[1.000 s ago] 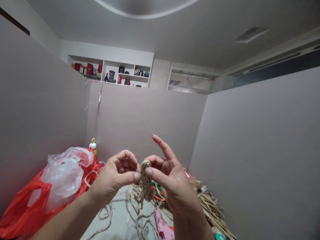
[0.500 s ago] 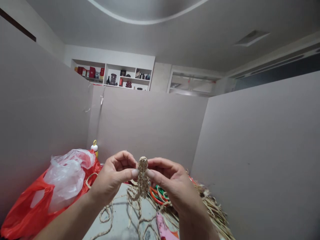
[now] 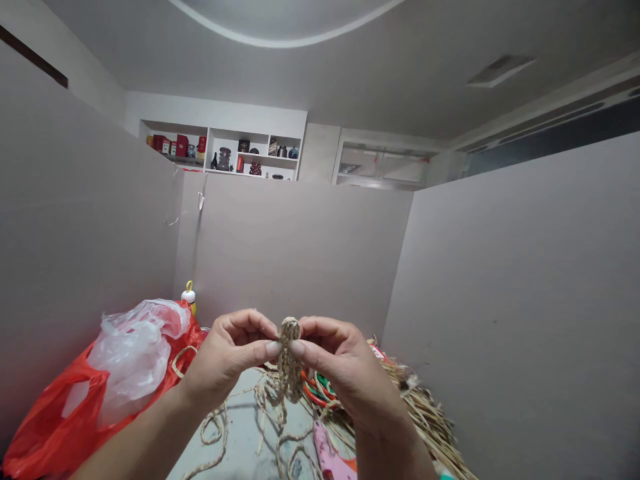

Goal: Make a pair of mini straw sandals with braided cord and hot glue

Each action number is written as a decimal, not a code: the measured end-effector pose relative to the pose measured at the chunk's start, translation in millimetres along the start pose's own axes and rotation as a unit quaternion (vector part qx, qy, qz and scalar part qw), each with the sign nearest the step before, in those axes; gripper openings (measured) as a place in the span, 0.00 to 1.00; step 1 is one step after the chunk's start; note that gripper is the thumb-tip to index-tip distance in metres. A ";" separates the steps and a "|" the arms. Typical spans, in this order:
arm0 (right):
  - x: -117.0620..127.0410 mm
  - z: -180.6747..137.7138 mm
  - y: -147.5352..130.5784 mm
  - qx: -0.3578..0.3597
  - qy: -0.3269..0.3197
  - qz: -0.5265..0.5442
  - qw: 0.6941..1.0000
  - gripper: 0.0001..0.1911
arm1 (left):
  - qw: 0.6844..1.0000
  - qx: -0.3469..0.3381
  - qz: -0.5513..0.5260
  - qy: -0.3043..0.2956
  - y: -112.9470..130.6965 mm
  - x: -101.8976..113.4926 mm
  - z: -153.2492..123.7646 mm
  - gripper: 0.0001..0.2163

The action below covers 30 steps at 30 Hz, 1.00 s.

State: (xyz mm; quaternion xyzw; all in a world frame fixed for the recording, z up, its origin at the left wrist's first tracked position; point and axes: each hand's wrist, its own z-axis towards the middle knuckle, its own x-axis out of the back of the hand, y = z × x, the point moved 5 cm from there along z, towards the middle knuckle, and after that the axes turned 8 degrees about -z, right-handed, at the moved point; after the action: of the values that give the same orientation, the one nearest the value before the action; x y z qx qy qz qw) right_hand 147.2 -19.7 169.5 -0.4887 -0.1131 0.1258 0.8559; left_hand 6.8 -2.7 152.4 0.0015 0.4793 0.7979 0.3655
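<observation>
- Panels: the tall, flat grey partition panels [image 3: 300,253] enclose your work area on three sides, as they did one second earlier.
- Work surface: the pale grey-green tabletop [image 3: 245,440] lies below your hands, as before.
- Bag: the crumpled red plastic bag [image 3: 60,427], with a translucent white plastic bag [image 3: 127,357] on it, remains at your left.
- Straw: the loose bundle of long, tan straw stalks [image 3: 433,413] remains at your right, partly behind your forearm.
- Right hand: your right hand [image 3: 343,353] pinches the workpiece between thumb and fingers, with no wide gap. One second earlier, one finger pointed upward; it is now lowered beside the others.
- Left hand: your left hand [image 3: 227,347] is pinched at the opposite edge, thumb and fingertips closed on the workpiece, much as before.
- Cord: the twisted tan straw cord [image 3: 224,445] lies in loops on the tabletop.
- Workpiece: the narrow, tan braided-straw piece [image 3: 290,367] stands near upright between your hands, above the tabletop, slightly lower in view than half a second earlier.
- Tool: the pink tool with an orange part [image 3: 327,450] lies below your right hand.
</observation>
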 end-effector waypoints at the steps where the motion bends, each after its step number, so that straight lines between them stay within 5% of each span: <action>1: 1.0 -0.2 -0.8 -0.001 0.002 -0.005 1.000 0.09 | 1.000 -0.001 0.005 -0.002 1.0 -0.7 -0.3 0.04; 9: 0.9 -4.8 1.0 -0.005 -0.029 -0.099 0.995 0.10 | 0.998 -0.052 -0.007 0.040 9.4 3.3 -3.9 0.03; 17: -5.2 -4.3 2.7 -0.007 -0.072 -0.107 0.992 0.10 | 0.999 -0.013 -0.038 -0.010 7.6 -0.7 1.0 0.05; 30: 3.4 -1.2 -1.6 0.001 0.028 -0.043 0.999 0.09 | 0.996 -0.059 -0.006 0.062 10.6 2.0 -2.6 0.08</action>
State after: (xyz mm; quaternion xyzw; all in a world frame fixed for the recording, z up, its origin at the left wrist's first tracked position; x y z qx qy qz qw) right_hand 150.9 -20.3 170.5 -0.4859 -0.1096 0.0751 0.8638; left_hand -1.7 -6.5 158.5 -0.0718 0.4531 0.8213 0.3392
